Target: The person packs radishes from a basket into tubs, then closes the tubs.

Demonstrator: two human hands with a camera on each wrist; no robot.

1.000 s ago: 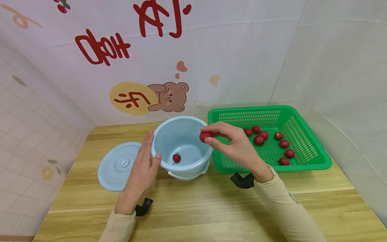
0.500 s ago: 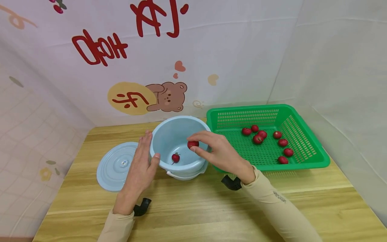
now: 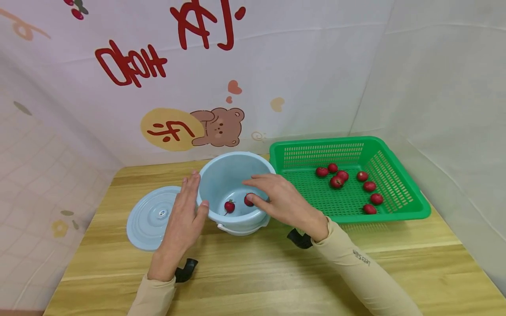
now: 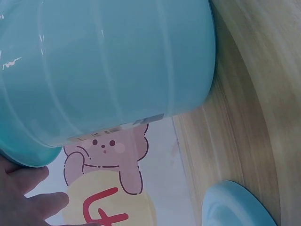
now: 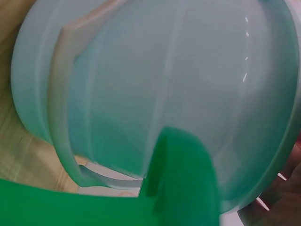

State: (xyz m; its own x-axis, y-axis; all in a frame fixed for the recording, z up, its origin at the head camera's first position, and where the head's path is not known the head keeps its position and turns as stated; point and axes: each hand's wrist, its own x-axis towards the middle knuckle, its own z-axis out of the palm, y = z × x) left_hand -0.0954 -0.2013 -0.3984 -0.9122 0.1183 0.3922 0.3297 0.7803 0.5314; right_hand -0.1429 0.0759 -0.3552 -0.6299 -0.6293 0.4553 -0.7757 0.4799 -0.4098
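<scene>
A light blue bucket [image 3: 209,188] stands mid-table, tilted a little toward me in the head view. Inside it, a red radish [image 3: 229,206] with a thin tail lies on the bottom. A second radish [image 3: 248,200], partly hidden by the right thumb, is to the right of it. Over the bucket's right rim reaches my right hand [image 3: 282,199], thumb and fingers apart, gripping nothing. My left hand [image 3: 182,221] touches the bucket's left rim with its fingers straight. In the left wrist view its fingertips meet the rim [image 4: 33,157].
To the right is a green plastic basket [image 3: 411,193] with several radishes [image 3: 342,175] on its mesh floor. A round blue lid [image 3: 152,219] lies left of the bucket. The bucket's white handle [image 3: 242,231] hangs at its front. A printed cloth backdrop rises behind the table [image 3: 253,276].
My right hand has carried a radish leftward from the rim into the bucket and let it go, its fingers spreading. My left hand has stayed at the rim.
</scene>
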